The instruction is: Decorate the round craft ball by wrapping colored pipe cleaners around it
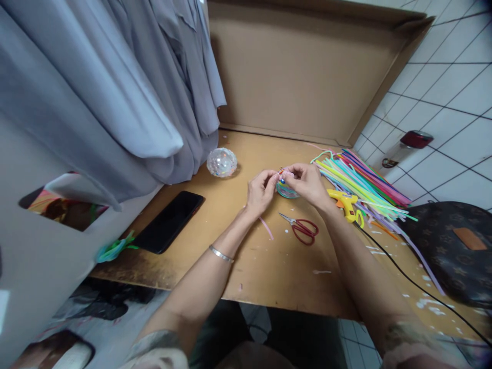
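My left hand (263, 190) and my right hand (306, 183) meet over the table, fingers pinched. Between the fingertips is a small pink piece (287, 175) with bits of orange and blue; the fingers cover much of it. Just under it is a round, see-through teal object (286, 191), partly hidden by my right hand; whether the two are joined I cannot tell. Red-handled scissors (304, 231) lie nearer me, blades slightly apart. By my left wrist a pink strip (266, 228) rests on the wood.
Right of my hands are a yellow glue gun (346, 203) with a black cord, a pile of colourful pipe cleaners (365, 179) and a dark patterned bag (453, 251). A clear round ornament (222, 163) and black phone (171, 221) lie left, near a grey curtain (154, 102). Cardboard (300, 77) stands behind.
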Demonstrator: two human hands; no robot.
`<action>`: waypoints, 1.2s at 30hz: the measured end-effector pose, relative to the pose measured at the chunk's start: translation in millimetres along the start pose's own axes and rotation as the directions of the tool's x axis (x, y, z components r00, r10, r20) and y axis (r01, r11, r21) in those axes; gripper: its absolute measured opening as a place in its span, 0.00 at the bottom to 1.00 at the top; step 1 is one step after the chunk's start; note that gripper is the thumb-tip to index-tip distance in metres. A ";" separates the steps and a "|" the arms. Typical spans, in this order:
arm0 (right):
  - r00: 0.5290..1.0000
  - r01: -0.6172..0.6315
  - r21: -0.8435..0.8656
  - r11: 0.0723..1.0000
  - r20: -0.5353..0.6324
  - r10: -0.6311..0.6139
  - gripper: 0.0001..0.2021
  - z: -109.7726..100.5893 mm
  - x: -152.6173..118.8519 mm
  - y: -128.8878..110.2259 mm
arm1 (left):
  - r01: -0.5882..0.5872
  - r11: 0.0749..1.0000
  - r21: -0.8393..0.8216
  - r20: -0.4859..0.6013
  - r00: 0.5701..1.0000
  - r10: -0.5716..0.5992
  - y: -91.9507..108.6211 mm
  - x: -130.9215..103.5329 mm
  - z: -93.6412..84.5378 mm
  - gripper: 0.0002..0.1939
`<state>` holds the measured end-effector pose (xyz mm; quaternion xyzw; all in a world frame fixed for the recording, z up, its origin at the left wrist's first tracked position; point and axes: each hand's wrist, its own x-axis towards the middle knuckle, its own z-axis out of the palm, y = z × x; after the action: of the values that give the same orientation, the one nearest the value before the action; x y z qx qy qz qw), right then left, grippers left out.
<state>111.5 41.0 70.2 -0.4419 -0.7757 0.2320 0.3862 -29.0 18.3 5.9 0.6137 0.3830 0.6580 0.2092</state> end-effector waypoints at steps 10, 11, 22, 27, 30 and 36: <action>0.990 0.128 -0.228 0.965 0.080 -0.112 0.09 -3.5 -5.9 -10.7 | 0.085 0.984 -0.158 -0.043 0.995 -0.093 6.3 2.1 1.3 0.14; 0.989 0.140 -0.237 0.961 0.080 -0.124 0.09 -3.1 -6.2 -10.9 | 0.111 0.974 -0.195 -0.042 0.992 -0.121 6.9 2.5 1.9 0.15; 0.999 -0.036 0.074 0.997 0.016 0.035 0.11 0.0 3.9 9.1 | -0.170 0.983 0.065 0.002 0.985 0.171 -0.2 5.4 -4.7 0.14; 0.999 -0.032 0.085 0.996 0.038 0.029 0.11 1.4 3.6 10.6 | -0.437 0.791 0.428 0.155 0.898 0.412 -9.6 7.8 -17.3 0.12; 0.998 -0.023 0.070 0.997 0.053 0.019 0.11 1.6 2.5 8.3 | -0.468 0.746 0.474 0.200 0.882 0.427 -14.2 8.0 -18.2 0.13; 0.998 0.000 -0.026 1.000 0.067 0.002 0.11 -2.1 -0.3 1.2 | -0.429 0.775 0.464 0.193 0.903 0.385 -17.0 7.9 -17.0 0.15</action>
<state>114.0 41.3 70.5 -0.4393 -0.7910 0.2368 0.3540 -50.1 30.4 -1.1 0.7427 0.3874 0.5394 -0.0863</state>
